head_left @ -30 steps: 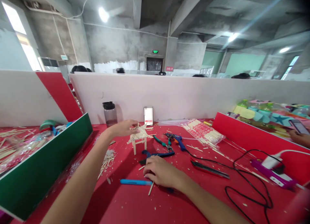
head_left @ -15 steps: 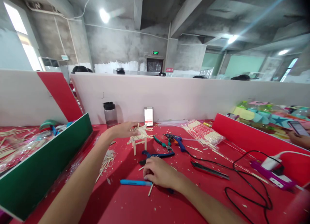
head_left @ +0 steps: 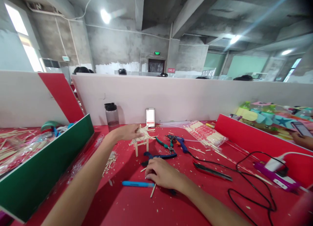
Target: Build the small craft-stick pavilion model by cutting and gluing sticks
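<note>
Both arms are bare for all of their visible length: the left forearm (head_left: pixel 84 183), beyond and left of the blue pen-shaped tool (head_left: pixel 137 184), and the right forearm (head_left: pixel 205 200), right of it, each slim and narrowing toward an ungloved, slender-fingered hand, the left hand (head_left: pixel 128 132) farther from that tool, the right hand (head_left: pixel 158 172) just beside it

From your head, the camera faces forward and down, close over the worktop (head_left: pixel 129 209), taking in the white partition (head_left: pixel 186 99) and ceiling (head_left: pixel 239 14).
</note>
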The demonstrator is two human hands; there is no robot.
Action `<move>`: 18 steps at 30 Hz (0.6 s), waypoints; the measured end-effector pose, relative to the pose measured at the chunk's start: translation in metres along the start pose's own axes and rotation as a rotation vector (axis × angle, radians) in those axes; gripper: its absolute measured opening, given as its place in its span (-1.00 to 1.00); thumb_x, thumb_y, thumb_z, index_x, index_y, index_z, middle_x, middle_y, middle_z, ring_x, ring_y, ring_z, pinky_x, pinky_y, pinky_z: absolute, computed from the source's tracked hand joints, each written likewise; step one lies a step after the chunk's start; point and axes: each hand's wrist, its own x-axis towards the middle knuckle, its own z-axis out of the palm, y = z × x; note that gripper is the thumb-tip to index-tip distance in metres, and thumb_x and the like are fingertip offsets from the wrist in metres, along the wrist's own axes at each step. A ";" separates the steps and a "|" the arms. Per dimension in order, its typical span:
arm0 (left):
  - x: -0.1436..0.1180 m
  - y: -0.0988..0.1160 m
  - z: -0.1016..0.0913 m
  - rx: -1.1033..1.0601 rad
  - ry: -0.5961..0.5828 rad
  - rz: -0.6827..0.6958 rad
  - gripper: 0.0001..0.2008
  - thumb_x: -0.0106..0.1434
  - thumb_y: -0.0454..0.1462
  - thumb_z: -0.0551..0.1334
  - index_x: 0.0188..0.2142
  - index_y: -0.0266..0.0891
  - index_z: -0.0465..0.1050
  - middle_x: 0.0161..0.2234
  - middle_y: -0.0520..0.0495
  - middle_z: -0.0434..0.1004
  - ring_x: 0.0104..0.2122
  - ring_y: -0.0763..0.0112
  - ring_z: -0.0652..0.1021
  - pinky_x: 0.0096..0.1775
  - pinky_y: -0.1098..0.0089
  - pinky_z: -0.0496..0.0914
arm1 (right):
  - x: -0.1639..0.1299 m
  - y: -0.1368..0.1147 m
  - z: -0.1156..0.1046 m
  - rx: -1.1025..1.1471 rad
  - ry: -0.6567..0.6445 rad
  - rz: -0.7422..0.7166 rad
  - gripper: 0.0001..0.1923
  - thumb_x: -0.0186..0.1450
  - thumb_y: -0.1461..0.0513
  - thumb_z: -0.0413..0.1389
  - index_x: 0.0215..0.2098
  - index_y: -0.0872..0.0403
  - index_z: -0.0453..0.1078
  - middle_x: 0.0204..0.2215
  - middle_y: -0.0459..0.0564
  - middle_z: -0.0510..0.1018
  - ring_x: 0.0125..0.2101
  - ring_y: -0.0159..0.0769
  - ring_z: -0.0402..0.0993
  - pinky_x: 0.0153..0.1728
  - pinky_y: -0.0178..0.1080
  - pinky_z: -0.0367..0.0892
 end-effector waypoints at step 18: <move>0.016 0.000 -0.001 0.015 -0.119 -0.056 -0.47 0.14 0.23 0.19 -0.55 -0.15 0.19 -0.59 0.02 0.34 -0.58 0.37 0.32 -0.51 0.35 0.09 | 0.000 0.004 0.005 -0.033 0.023 -0.003 -0.85 0.37 0.30 0.17 -0.21 0.04 0.61 -0.26 -0.02 0.61 -0.19 -0.27 0.48 -0.10 -0.28 0.24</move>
